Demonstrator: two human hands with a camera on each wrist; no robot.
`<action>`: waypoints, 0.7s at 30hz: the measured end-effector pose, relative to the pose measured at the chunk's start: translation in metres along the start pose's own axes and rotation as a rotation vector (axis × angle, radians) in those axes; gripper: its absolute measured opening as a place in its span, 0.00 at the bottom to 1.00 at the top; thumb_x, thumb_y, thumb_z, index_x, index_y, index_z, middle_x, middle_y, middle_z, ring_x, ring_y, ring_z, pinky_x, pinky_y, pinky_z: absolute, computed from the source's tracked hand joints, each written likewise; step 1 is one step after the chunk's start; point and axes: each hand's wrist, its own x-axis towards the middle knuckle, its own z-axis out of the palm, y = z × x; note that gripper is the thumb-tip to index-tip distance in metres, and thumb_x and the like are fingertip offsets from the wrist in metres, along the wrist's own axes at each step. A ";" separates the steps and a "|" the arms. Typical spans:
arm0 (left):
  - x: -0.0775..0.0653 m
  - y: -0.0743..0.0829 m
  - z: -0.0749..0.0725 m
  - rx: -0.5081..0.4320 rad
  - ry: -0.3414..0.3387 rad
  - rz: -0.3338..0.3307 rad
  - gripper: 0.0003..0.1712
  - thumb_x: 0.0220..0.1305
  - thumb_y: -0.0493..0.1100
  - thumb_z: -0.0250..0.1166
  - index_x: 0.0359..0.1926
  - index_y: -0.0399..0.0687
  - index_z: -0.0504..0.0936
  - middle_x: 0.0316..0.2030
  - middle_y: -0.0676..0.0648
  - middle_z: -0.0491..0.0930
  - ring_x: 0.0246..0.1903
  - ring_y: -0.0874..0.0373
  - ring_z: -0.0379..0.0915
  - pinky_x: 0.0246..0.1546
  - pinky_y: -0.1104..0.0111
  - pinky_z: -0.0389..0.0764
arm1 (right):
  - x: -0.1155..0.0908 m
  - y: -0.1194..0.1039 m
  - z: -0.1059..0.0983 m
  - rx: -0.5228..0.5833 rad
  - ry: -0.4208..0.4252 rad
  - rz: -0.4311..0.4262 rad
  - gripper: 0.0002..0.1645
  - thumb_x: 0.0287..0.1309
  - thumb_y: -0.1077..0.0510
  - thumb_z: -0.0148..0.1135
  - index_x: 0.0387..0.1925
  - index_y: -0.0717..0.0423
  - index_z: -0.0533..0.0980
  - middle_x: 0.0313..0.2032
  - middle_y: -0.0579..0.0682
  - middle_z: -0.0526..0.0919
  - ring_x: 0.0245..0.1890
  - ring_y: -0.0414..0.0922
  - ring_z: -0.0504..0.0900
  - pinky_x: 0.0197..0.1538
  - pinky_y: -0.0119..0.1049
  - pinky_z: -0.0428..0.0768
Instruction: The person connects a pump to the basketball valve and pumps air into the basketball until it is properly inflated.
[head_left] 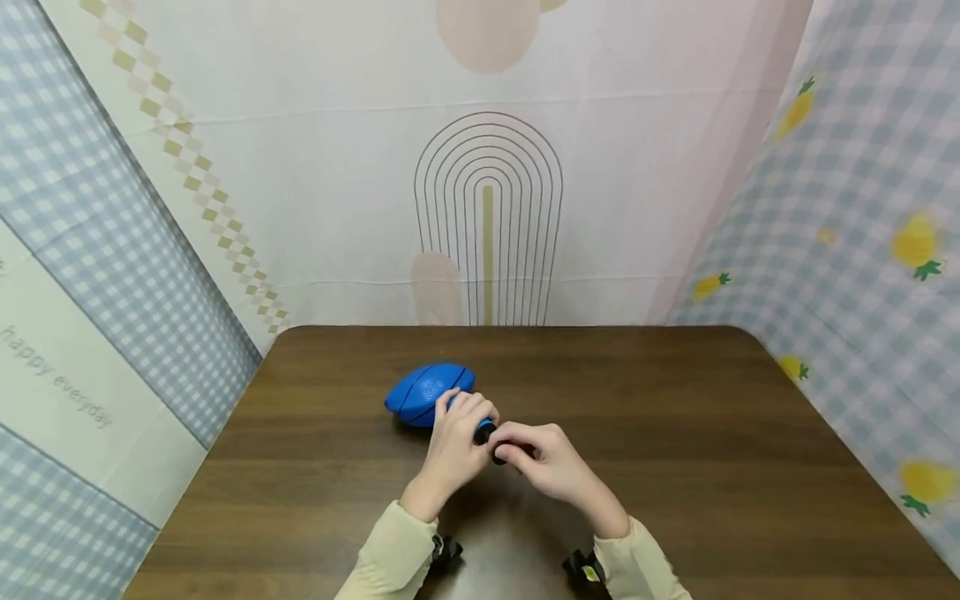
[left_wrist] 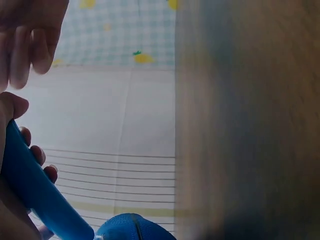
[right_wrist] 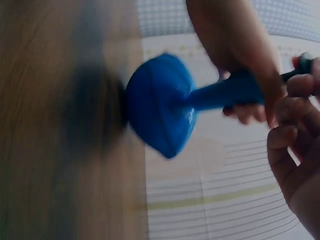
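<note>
A blue football (head_left: 420,393) with dark seam lines lies on the wooden table, left of the hands. From its side a blue hand pump (right_wrist: 220,96) slants up, its narrow end meeting the ball in the right wrist view. My left hand (head_left: 453,440) grips the pump's barrel (left_wrist: 41,190), with the fingers wrapped round it. At the other end, my right hand (head_left: 553,460) holds the black handle (head_left: 499,455) between thumb and curled fingers. A short dark rod shows between barrel and handle in the right wrist view.
The brown table (head_left: 675,400) reaches back to a pale printed cloth (head_left: 337,208). Checked cloths hang at the left (head_left: 97,208) and right (head_left: 862,292). Each wrist carries a small black camera, below the sleeves.
</note>
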 end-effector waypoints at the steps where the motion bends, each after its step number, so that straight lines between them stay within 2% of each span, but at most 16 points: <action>1: -0.001 0.000 0.001 -0.012 -0.002 0.002 0.11 0.50 0.41 0.71 0.29 0.52 0.75 0.28 0.54 0.77 0.38 0.56 0.73 0.58 0.44 0.67 | 0.000 -0.002 0.001 -0.019 -0.008 0.010 0.09 0.61 0.67 0.59 0.40 0.53 0.79 0.20 0.48 0.77 0.19 0.29 0.68 0.25 0.22 0.72; 7: -0.001 -0.007 0.003 -0.073 0.069 -0.012 0.10 0.53 0.41 0.68 0.26 0.51 0.73 0.25 0.54 0.75 0.33 0.59 0.72 0.56 0.47 0.69 | 0.003 -0.033 -0.011 -0.088 -0.065 0.012 0.03 0.62 0.60 0.61 0.37 0.51 0.80 0.19 0.41 0.75 0.19 0.24 0.63 0.22 0.20 0.67; 10: 0.000 -0.010 0.003 -0.108 0.119 -0.024 0.10 0.51 0.40 0.67 0.25 0.51 0.72 0.24 0.54 0.74 0.32 0.59 0.71 0.55 0.48 0.68 | 0.003 -0.052 -0.020 -0.083 -0.105 -0.061 0.02 0.62 0.59 0.62 0.36 0.49 0.79 0.18 0.41 0.73 0.20 0.25 0.63 0.23 0.18 0.67; 13: 0.001 -0.009 0.005 -0.138 0.124 -0.004 0.09 0.50 0.39 0.68 0.25 0.51 0.73 0.24 0.54 0.75 0.32 0.59 0.71 0.54 0.49 0.68 | 0.003 -0.066 -0.027 -0.095 -0.125 -0.143 0.03 0.62 0.59 0.62 0.37 0.48 0.78 0.19 0.40 0.72 0.20 0.27 0.64 0.25 0.16 0.67; 16: 0.001 -0.005 0.009 -0.169 0.104 0.035 0.09 0.51 0.38 0.67 0.26 0.50 0.73 0.25 0.54 0.75 0.32 0.59 0.71 0.53 0.50 0.69 | 0.004 -0.068 -0.027 -0.081 -0.127 -0.176 0.02 0.63 0.58 0.60 0.38 0.49 0.78 0.19 0.41 0.73 0.20 0.28 0.66 0.25 0.17 0.68; 21: -0.004 0.002 0.013 -0.202 0.139 0.045 0.10 0.49 0.34 0.67 0.26 0.49 0.72 0.24 0.53 0.75 0.32 0.59 0.71 0.51 0.50 0.70 | 0.004 -0.045 -0.015 -0.050 -0.103 -0.096 0.03 0.62 0.60 0.61 0.37 0.51 0.79 0.18 0.43 0.74 0.19 0.28 0.65 0.23 0.20 0.69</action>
